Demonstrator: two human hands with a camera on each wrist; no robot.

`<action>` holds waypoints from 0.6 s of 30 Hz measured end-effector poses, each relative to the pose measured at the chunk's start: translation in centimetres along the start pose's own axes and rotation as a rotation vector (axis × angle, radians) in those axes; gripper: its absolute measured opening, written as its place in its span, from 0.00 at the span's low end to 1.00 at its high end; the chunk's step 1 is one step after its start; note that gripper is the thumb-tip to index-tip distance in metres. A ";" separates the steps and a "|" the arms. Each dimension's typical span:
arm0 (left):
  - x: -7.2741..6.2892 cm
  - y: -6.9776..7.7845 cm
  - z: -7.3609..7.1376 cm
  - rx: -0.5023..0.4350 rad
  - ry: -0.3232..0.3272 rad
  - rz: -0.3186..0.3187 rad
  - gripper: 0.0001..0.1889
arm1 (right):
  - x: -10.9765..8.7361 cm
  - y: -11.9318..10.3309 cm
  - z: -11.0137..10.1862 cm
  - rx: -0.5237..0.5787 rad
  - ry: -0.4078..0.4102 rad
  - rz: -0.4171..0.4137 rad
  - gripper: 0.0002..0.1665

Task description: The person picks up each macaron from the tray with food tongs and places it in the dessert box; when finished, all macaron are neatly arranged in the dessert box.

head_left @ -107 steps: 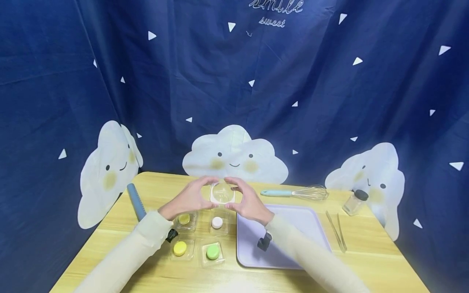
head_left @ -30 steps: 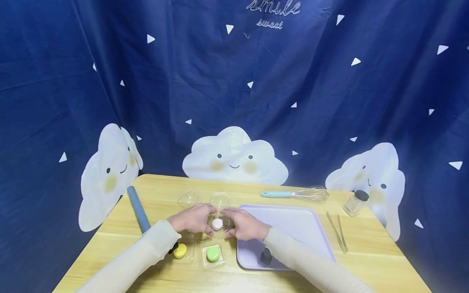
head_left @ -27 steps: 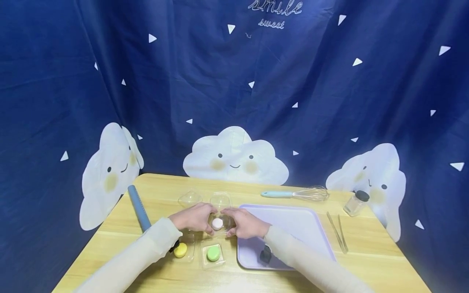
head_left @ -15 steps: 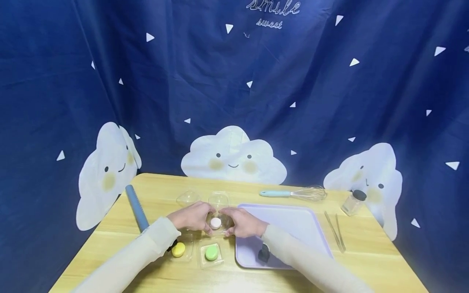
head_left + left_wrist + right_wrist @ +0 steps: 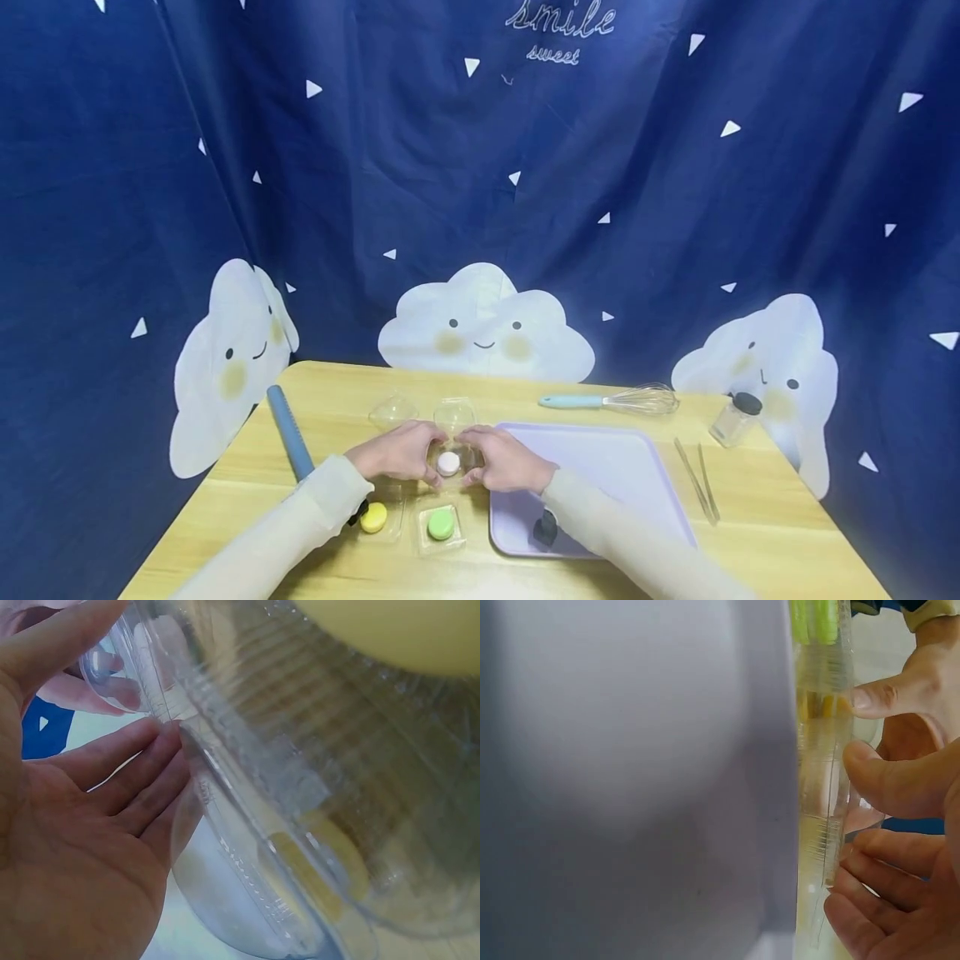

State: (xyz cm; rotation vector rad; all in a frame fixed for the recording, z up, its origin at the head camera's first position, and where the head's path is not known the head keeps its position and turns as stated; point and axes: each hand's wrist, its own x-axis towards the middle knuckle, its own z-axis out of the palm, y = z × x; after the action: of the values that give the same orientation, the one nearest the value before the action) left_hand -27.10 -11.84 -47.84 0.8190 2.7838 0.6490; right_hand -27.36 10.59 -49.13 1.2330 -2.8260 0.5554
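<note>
My left hand (image 5: 397, 452) and right hand (image 5: 510, 461) face each other around a clear plastic box (image 5: 829, 780) with a pale pink macaron (image 5: 448, 463) in it. Thumbs at the near side and fingers at the far side, they hold its edges. In the left wrist view the left fingertips (image 5: 169, 731) touch the clear rim. A raised clear lid (image 5: 453, 414) stands right behind this box. Nearer the front, a green macaron (image 5: 441, 524) sits in its own clear tray, with a yellow macaron (image 5: 373, 517) to its left, partly behind the left wrist strap.
To the right lies a lilac tray (image 5: 600, 450), under the right forearm. Beyond it are a whisk (image 5: 611, 401), tongs (image 5: 699, 483) and a black-capped jar (image 5: 735, 419). A blue rod-like tool (image 5: 291, 433) lies at left. Another clear lid (image 5: 393, 411) stands behind the left hand.
From farther back, where they held a clear lid, both hands have come down and nearer to the pink macaron's box. Two clear lids now show behind. Over the last second the hands barely move.
</note>
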 end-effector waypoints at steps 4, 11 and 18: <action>0.0 0.0 -0.2 0.004 0.003 -0.006 0.39 | 0.2 0.0 -0.1 -0.013 0.007 -0.007 0.40; -0.4 0.2 -0.2 -0.005 0.003 0.000 0.39 | 0.0 -0.2 0.0 0.006 0.011 0.006 0.40; -0.6 0.2 -0.6 -0.027 0.032 -0.006 0.43 | -0.2 -0.4 -0.2 0.037 0.018 0.056 0.41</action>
State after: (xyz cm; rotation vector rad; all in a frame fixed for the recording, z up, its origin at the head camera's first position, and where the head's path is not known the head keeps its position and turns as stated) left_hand -26.60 -12.23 -47.23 0.8019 2.7983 0.7039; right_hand -26.99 10.55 -48.85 1.1513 -2.8563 0.6203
